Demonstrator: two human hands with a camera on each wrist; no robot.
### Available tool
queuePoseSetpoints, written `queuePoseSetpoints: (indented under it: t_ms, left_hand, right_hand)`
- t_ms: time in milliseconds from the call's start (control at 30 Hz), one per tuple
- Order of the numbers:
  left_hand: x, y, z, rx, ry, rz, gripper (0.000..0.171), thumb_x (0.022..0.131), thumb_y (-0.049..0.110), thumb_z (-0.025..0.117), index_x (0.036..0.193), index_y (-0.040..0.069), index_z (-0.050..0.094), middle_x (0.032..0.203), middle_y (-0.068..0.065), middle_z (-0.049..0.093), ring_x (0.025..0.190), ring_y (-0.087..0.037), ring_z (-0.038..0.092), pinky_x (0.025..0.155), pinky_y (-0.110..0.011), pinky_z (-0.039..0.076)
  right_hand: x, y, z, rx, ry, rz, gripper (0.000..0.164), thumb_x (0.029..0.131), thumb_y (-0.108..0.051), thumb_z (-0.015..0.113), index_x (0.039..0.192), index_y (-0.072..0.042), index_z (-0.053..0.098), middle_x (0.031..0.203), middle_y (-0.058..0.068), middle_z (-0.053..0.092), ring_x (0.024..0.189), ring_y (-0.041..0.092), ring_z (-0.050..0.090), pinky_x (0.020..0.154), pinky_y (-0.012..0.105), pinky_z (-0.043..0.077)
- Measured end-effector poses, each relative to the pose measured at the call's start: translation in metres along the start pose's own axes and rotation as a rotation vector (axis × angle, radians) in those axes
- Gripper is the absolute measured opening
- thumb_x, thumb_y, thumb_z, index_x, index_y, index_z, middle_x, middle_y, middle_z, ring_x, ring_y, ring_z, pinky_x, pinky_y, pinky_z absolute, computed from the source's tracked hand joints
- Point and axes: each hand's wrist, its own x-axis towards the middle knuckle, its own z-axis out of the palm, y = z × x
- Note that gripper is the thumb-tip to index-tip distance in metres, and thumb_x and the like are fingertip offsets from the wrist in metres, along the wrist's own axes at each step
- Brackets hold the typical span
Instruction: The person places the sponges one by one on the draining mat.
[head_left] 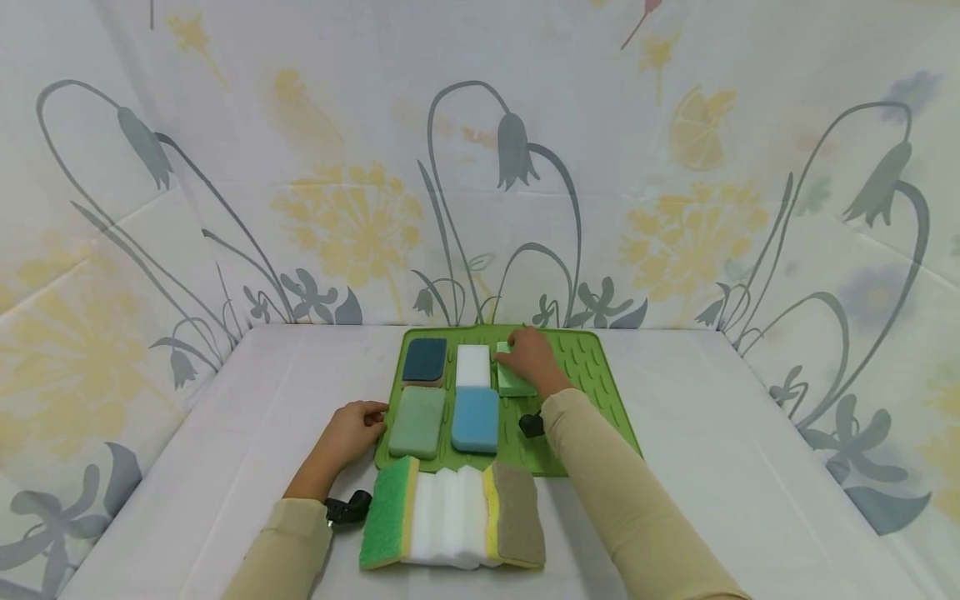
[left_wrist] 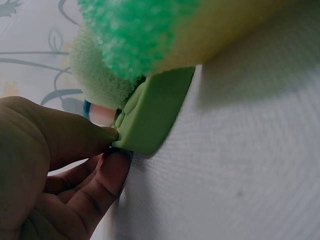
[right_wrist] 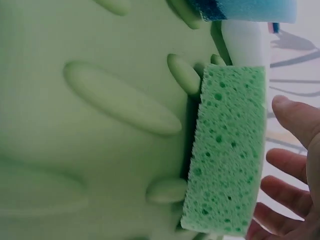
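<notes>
One green mat [head_left: 588, 367] on the bench [head_left: 697, 400] | left hand [head_left: 352, 432]: fingers pinch the mat's left edge | right hand [head_left: 536, 358]: fingers spread at the light-green sponge [right_wrist: 227, 150], on the mat beside the white block [head_left: 472, 367]; contact hard to tell

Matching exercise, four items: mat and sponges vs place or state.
1. Green textured mat
2. Smooth white sponge
3. Light blue sponge
4. Porous green sponge

A. Closest sponge to right hand
B. Mat's front row, right of sage-green sponge
C. Edge pinched by left hand
D. Between dark blue sponge and item 4

1-C, 2-D, 3-B, 4-A
</notes>
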Motion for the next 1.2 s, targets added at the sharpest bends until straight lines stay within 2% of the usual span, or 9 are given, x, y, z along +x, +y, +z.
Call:
queuePoseSetpoints:
  t_ms: [200,300,433,567,667,933,1200]
  left_hand:
    - [-0.002,0.003,-0.002,-0.004,-0.001,0.004,0.035,0.092,0.011,0.06,0.125,-0.002,0.063,0.106,-0.013,0.069,0.097,-0.025,0.065,0.079,-0.041,0.053]
    - [-0.002,0.003,-0.002,-0.004,-0.004,0.004,0.035,0.093,0.011,0.059,0.125,-0.002,0.063,0.107,-0.013,0.069,0.097,-0.026,0.064,0.08,-0.042,0.053]
    - [-0.001,0.002,-0.001,-0.002,-0.007,-0.001,0.036,0.093,0.011,0.059,0.126,-0.002,0.062,0.107,-0.013,0.069,0.099,-0.026,0.064,0.08,-0.042,0.053]
    - [0.0,0.0,-0.001,0.004,-0.003,0.008,0.036,0.092,0.011,0.06,0.125,-0.002,0.063,0.106,-0.013,0.069,0.097,-0.026,0.065,0.08,-0.042,0.053]
    - [0.0,0.0,0.0,0.007,-0.006,0.014,0.036,0.092,0.011,0.06,0.125,-0.003,0.063,0.105,-0.013,0.069,0.096,-0.025,0.065,0.079,-0.042,0.053]
    - [0.0,-0.001,0.001,-0.004,-0.016,-0.008,0.036,0.093,0.012,0.058,0.127,0.0,0.063,0.108,-0.013,0.069,0.098,-0.026,0.064,0.08,-0.041,0.053]
    - [-0.001,0.001,0.0,0.0,-0.011,0.01,0.036,0.093,0.011,0.059,0.126,-0.001,0.062,0.108,-0.013,0.069,0.097,-0.026,0.064,0.08,-0.042,0.053]
  right_hand:
    - [-0.007,-0.001,-0.009,0.011,-0.011,-0.016,0.053,0.093,-0.041,0.062,0.128,-0.002,0.061,0.139,0.022,0.05,0.124,0.038,0.052,0.099,0.048,0.046]
    - [-0.011,-0.002,-0.014,0.021,-0.023,-0.027,0.052,0.094,-0.04,0.061,0.129,-0.002,0.06,0.146,0.024,0.043,0.134,0.04,0.042,0.105,0.051,0.041]
    - [-0.018,-0.005,-0.02,0.009,-0.033,-0.052,0.051,0.094,-0.039,0.061,0.129,-0.002,0.059,0.144,0.023,0.046,0.139,0.04,0.035,0.109,0.051,0.038]
    - [-0.026,-0.006,-0.024,0.005,-0.034,-0.078,0.05,0.094,-0.038,0.061,0.129,-0.002,0.059,0.14,0.021,0.05,0.137,0.039,0.039,0.107,0.051,0.04]
    - [-0.033,-0.006,-0.027,0.015,-0.036,-0.091,0.049,0.095,-0.038,0.061,0.13,-0.003,0.059,0.142,0.021,0.048,0.136,0.039,0.041,0.105,0.051,0.041]
    - [-0.057,-0.01,-0.036,0.023,-0.018,-0.135,0.05,0.094,-0.038,0.061,0.132,-0.005,0.058,0.141,0.021,0.049,0.129,0.038,0.047,0.102,0.053,0.043]
    - [-0.079,-0.009,-0.042,0.037,-0.002,-0.153,0.05,0.094,-0.039,0.061,0.133,-0.007,0.057,0.142,0.019,0.049,0.138,0.04,0.038,0.106,0.055,0.039]
